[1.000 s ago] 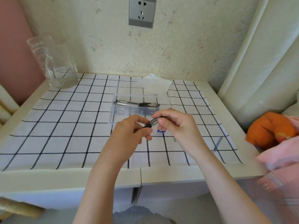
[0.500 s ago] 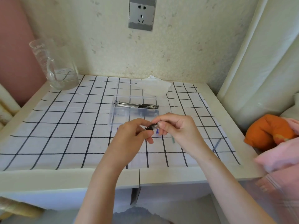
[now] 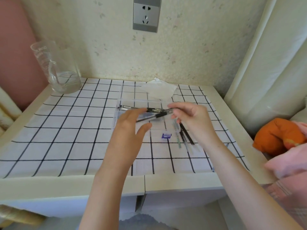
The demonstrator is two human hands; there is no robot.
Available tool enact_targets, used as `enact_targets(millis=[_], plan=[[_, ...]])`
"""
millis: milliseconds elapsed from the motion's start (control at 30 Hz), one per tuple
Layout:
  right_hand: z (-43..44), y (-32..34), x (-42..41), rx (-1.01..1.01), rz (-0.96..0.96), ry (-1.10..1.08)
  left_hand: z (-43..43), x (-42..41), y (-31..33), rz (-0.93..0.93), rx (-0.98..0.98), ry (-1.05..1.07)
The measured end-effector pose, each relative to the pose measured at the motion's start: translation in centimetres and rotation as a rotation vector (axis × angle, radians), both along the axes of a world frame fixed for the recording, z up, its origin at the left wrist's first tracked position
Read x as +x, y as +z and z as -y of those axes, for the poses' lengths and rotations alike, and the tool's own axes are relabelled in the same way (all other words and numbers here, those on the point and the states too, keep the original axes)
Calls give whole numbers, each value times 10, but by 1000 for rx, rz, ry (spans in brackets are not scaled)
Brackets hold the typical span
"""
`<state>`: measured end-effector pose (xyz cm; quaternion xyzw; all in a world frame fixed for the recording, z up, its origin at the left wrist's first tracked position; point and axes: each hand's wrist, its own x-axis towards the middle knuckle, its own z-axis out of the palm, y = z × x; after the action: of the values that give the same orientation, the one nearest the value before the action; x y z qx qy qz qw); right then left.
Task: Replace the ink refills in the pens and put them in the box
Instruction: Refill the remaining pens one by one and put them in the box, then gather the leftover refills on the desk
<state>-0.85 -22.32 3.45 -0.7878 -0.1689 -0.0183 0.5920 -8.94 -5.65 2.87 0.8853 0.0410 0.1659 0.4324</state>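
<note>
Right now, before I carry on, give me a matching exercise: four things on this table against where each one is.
Things:
1 glass pitcher
2 tissue
3 purple clip
4 black pen

Places:
A pinched in the right hand, above the clear box
B on the checked cloth, just in front of the box
C far left corner of the table
D just beyond the box's far side

Pairs: 1-C; 2-D; 3-B; 4-A

Pens (image 3: 127, 107) in box (image 3: 174, 128) on table (image 3: 49, 185), refills (image 3: 186, 134) just right, jug (image 3: 58, 68) back left.
</note>
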Motion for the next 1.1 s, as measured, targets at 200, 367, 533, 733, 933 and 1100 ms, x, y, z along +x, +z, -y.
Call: enact_targets(millis=[200,367,533,733,933,1100], plan=[[-20,1,51,-50,97,-189,-4,4,-5,38,34,51],[-40,-17,68,-156,77,-151,2,4,-5,-14,3,36],[-39,-22,62,-339,16,-59,2,3,-7,-48,-48,16],[-2,-11,19,-346,127,-221,5,4,-10,-87,-105,9],[30,-39,-42,-499,80,-227,19,5,-11,-182,-76,-110],[77,-50,-50,-627,61,-511,35,4,-20,-296,-45,-204]])
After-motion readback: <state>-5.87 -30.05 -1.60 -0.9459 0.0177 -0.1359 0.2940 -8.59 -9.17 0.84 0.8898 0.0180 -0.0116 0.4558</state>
